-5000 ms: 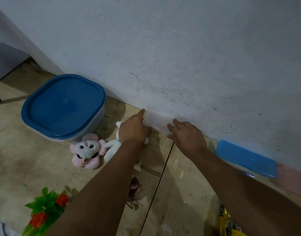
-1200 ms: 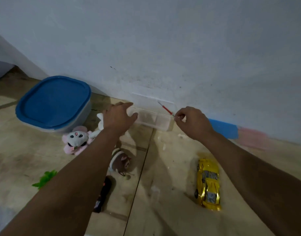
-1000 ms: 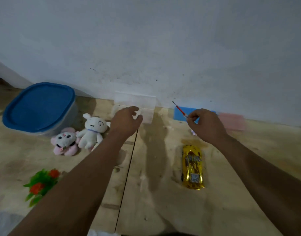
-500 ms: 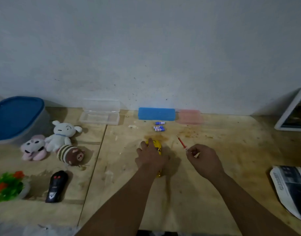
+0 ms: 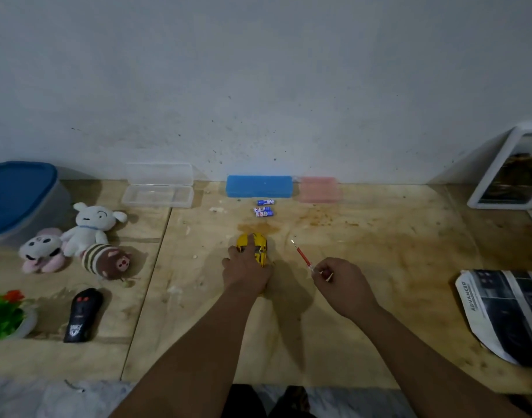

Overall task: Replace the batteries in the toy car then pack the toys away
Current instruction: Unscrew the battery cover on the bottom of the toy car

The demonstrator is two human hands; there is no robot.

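Note:
The yellow toy car [image 5: 258, 245] lies on the plywood floor [image 5: 379, 267] in the middle. My left hand [image 5: 247, 272] covers its near half, fingers curled over its roof. To the right, my right hand [image 5: 341, 283] pinches a thin red screwdriver [image 5: 301, 254], tip pointing up and away. Three small blue batteries [image 5: 264, 209] lie just beyond the car. A black remote control [image 5: 82, 315] lies at the left. Three plush toys sit nearby: a white one [image 5: 91, 224], a pink one [image 5: 41, 250] and a brown striped pig [image 5: 108, 262].
Along the wall stand a blue-lidded tub [image 5: 17, 197], an open clear plastic case [image 5: 157, 190], a blue box [image 5: 258, 186] and a pink box [image 5: 318, 190]. A fake plant in a pot [image 5: 5, 315] is at the left edge. A white frame [image 5: 512, 173] and a newspaper [image 5: 506, 312] lie right.
My view pulled back from the clear case at the wall. My right hand took the red screwdriver out of it. My left hand left the case and came down onto the yellow car.

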